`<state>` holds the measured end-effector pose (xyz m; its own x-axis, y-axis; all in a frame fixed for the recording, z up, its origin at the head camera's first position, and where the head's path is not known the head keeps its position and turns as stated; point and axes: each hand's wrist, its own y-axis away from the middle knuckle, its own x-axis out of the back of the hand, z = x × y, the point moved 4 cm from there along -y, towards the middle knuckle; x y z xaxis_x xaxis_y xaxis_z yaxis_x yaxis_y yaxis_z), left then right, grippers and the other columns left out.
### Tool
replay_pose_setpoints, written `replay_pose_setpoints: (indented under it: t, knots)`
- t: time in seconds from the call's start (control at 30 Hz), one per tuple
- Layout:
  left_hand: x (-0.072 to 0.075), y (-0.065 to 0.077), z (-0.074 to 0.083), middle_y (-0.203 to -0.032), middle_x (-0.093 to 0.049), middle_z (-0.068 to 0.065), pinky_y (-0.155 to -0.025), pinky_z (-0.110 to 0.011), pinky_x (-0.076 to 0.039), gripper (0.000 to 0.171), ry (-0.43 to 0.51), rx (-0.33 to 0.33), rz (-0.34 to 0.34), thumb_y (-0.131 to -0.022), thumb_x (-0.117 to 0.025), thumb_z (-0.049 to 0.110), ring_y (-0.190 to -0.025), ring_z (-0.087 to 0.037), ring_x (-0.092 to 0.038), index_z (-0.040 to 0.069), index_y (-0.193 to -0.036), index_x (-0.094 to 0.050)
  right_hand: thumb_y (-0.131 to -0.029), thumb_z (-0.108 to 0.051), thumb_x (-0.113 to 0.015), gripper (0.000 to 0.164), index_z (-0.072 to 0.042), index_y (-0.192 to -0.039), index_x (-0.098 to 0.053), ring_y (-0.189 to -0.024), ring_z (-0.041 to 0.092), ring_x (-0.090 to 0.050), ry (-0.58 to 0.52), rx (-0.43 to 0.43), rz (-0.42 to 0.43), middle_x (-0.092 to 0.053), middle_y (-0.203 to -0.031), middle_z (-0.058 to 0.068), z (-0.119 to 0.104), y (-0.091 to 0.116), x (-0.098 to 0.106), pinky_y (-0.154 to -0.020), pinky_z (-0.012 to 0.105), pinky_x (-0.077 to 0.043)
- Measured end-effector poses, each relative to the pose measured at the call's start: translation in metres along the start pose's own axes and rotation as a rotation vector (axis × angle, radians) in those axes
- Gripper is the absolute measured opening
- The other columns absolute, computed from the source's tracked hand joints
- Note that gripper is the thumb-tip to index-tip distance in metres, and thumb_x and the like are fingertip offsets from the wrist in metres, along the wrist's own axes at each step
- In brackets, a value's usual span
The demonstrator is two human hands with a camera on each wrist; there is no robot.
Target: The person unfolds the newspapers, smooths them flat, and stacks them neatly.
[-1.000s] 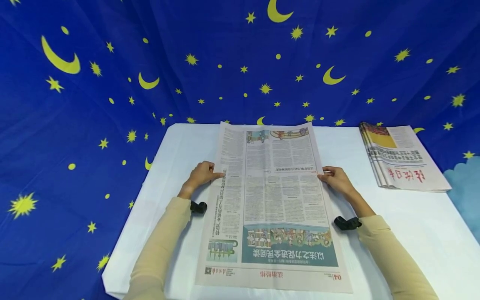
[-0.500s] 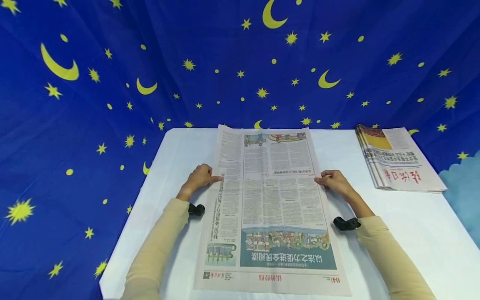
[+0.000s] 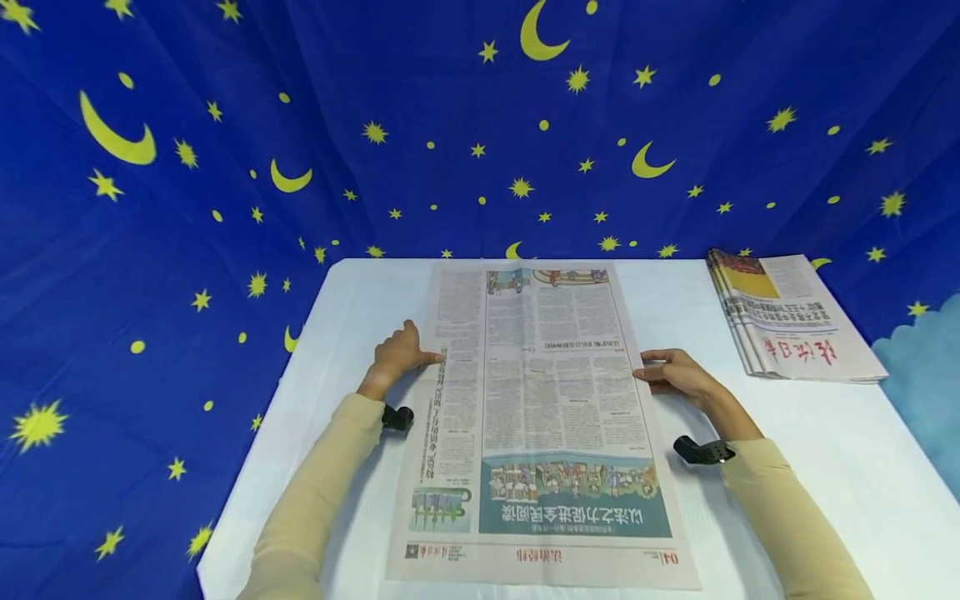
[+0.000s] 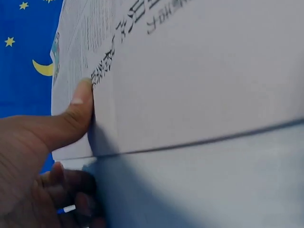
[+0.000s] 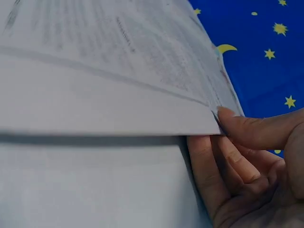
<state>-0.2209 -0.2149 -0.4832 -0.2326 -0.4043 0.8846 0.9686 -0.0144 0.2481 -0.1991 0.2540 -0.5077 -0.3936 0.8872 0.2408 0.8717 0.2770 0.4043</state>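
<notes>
A large newspaper sheet (image 3: 558,400) lies spread lengthwise on the white table, its print upside down in the head view. My left hand (image 3: 397,358) is at its left edge. In the left wrist view the thumb (image 4: 78,111) presses on the page, while the bent fingers (image 4: 71,190) are below and apart from the edge. My right hand (image 3: 678,375) is at the opposite edge. There the right wrist view has the thumb (image 5: 242,126) on top and fingertips just under the paper, pinching the edge.
At the back right of the table (image 3: 787,450) lies a stack of folded newspapers (image 3: 806,321). A blue curtain (image 3: 420,100) with yellow moons and stars hangs behind and to the left. Black wrist cameras (image 3: 701,451) sit inside both forearms.
The far corners of the newspaper, curled up before, now lie flatter. My left fingers have spread away from the thumb, and my right hand has shifted slightly outward with its fingers looser.
</notes>
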Motion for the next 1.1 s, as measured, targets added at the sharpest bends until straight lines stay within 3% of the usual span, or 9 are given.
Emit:
replay_pose_setpoints:
  t: [0.1,0.2,0.3,0.5,0.6,0.73,0.87,0.97,1.1]
  knots:
    - [0.001,0.002,0.007,-0.081,-0.061,-0.012,-0.063,-0.038,-0.045,0.052,-0.026,-0.033,0.017,-0.080,-0.079,0.043,-0.067,-0.023,-0.054,0.001,-0.100,-0.056,-0.092,-0.007,-0.064,0.062,0.017,-0.141,-0.034,-0.081,0.014,-0.072,-0.006,-0.003,-0.006,-0.072,-0.097,0.007,0.001,0.002,0.000,-0.073,0.030,-0.059]
    - [0.004,0.003,0.020,-0.076,-0.062,-0.006,-0.058,-0.031,-0.041,0.034,-0.017,-0.136,0.064,-0.082,-0.079,0.031,-0.063,-0.019,-0.052,0.008,-0.084,-0.055,-0.092,-0.004,-0.063,0.056,0.018,-0.137,-0.038,-0.079,0.015,-0.072,0.017,0.032,0.026,-0.072,-0.098,0.012,-0.005,-0.003,0.000,-0.071,0.030,-0.059]
    - [-0.005,0.009,0.040,-0.073,-0.063,-0.002,-0.056,-0.029,-0.043,0.025,0.057,-0.259,0.071,-0.083,-0.078,0.024,-0.061,-0.015,-0.053,0.010,-0.082,-0.057,-0.091,-0.004,-0.065,0.053,0.018,-0.133,-0.042,-0.077,0.016,-0.071,0.004,0.044,0.049,-0.072,-0.096,0.012,-0.001,-0.001,-0.004,-0.068,0.030,-0.059]
    - [-0.045,0.026,0.102,-0.073,-0.062,0.002,-0.054,-0.021,-0.044,0.016,0.305,-0.545,-0.064,-0.089,-0.073,0.022,-0.058,-0.003,-0.051,0.010,-0.086,-0.062,-0.090,-0.009,-0.068,0.060,0.018,-0.136,-0.039,-0.071,0.013,-0.070,-0.057,-0.003,0.021,-0.074,-0.090,0.006,0.014,0.014,-0.010,-0.062,0.026,-0.057]
    - [-0.052,0.026,0.141,-0.079,-0.063,0.000,-0.059,-0.020,-0.046,0.013,0.395,-0.656,-0.122,-0.091,-0.070,0.020,-0.064,-0.003,-0.053,0.009,-0.088,-0.062,-0.090,-0.009,-0.068,0.062,0.017,-0.137,-0.038,-0.071,0.013,-0.071,-0.098,0.014,0.017,-0.074,-0.090,0.005,0.009,0.012,-0.006,-0.062,0.025,-0.057]
    - [-0.069,0.032,0.184,-0.086,-0.066,-0.003,-0.064,-0.021,-0.050,0.011,0.471,-0.716,-0.238,-0.095,-0.066,0.020,-0.071,-0.012,-0.061,0.010,-0.092,-0.064,-0.090,-0.009,-0.068,0.062,0.018,-0.136,-0.037,-0.071,0.013,-0.071,-0.126,0.029,0.021,-0.074,-0.091,0.005,0.012,0.014,-0.006,-0.062,0.025,-0.057]
    - [-0.086,0.031,0.220,-0.094,-0.072,-0.008,-0.061,-0.024,-0.053,0.014,0.464,-0.732,-0.334,-0.097,-0.062,0.021,-0.072,-0.024,-0.067,0.007,-0.095,-0.066,-0.089,-0.008,-0.069,0.061,0.018,-0.136,-0.039,-0.071,0.013,-0.070,-0.121,0.019,0.032,-0.074,-0.091,0.007,0.011,0.013,-0.005,-0.061,0.025,-0.056]
    - [-0.099,0.027,0.239,-0.091,-0.073,-0.012,-0.056,-0.026,-0.053,0.017,0.434,-0.702,-0.378,-0.098,-0.061,0.020,-0.066,-0.026,-0.067,0.005,-0.094,-0.066,-0.089,-0.008,-0.069,0.060,0.018,-0.135,-0.040,-0.072,0.013,-0.070,-0.107,0.023,0.038,-0.074,-0.091,0.009,0.011,0.012,-0.006,-0.062,0.025,-0.056]
    - [-0.111,0.022,0.253,-0.080,-0.070,-0.014,-0.053,-0.025,-0.050,0.023,0.391,-0.611,-0.430,-0.099,-0.058,0.023,-0.059,-0.021,-0.061,0.002,-0.092,-0.066,-0.089,-0.008,-0.069,0.059,0.020,-0.134,-0.042,-0.073,0.013,-0.071,-0.095,0.027,0.052,-0.074,-0.091,0.010,0.014,0.011,-0.010,-0.062,0.025,-0.057]
